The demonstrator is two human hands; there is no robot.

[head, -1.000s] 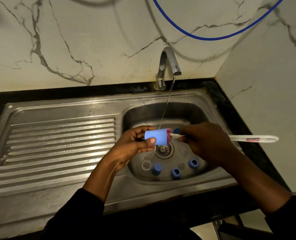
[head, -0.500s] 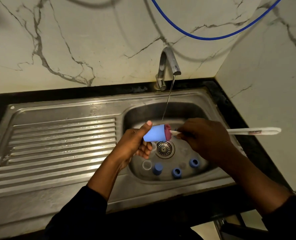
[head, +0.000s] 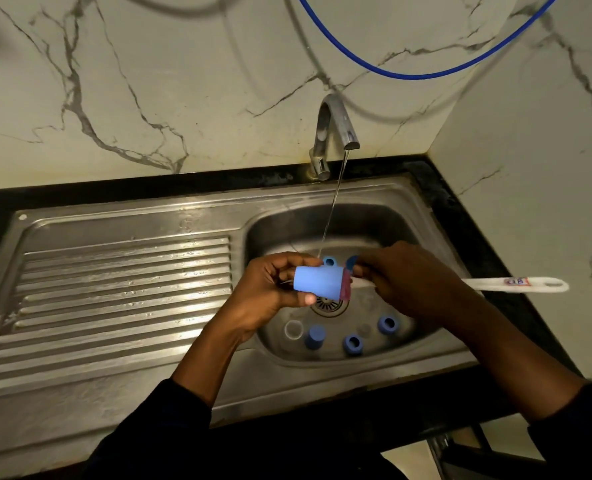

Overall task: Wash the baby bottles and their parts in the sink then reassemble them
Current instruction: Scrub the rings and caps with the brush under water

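Note:
My left hand (head: 266,296) grips a light blue bottle cap (head: 317,280) held sideways over the sink basin (head: 374,223). My right hand (head: 405,282) holds a white-handled bottle brush (head: 516,285); its reddish head sits in the cap's open end. A thin stream of water falls from the tap (head: 332,129) just behind the cap. On the basin floor lie several blue bottle parts (head: 352,344), among them a blue cap (head: 314,337), a ring (head: 387,324) and a clear ring (head: 293,329). Two more blue parts (head: 329,261) show behind the held cap.
A ribbed steel draining board (head: 114,299) stretches left of the basin. Marble walls close in behind and to the right. A blue hose (head: 415,76) hangs across the wall above the tap. The drain (head: 329,304) lies under my hands. A black counter edge runs along the front.
My left hand has turned the cap and regripped it, thumb now underneath. The brush stays in the cap's mouth, its handle a little lower than half a second ago.

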